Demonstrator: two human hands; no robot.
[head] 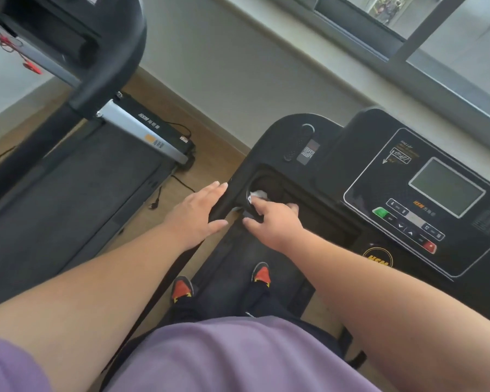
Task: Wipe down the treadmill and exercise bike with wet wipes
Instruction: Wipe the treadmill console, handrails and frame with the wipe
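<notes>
I stand on a black treadmill whose console (pixel 419 199) fills the right of the view, with a grey screen and green and red buttons. A round cup recess (pixel 269 183) sits at the console's left end. My right hand (pixel 275 219) presses a crumpled white wet wipe (pixel 258 195) against the near rim of that recess, fingers curled on it. My left hand (pixel 198 213) lies flat and open on the black left handrail (pixel 224 199), just left of the recess, holding nothing.
A second treadmill (pixel 77 176) stands to the left, with its silver side rail and black handlebar; a red safety cord hangs at top left. A power cable and plug lie on the wooden floor between the machines. A wall and window sill run behind the console. My red-toed shoes rest on the belt.
</notes>
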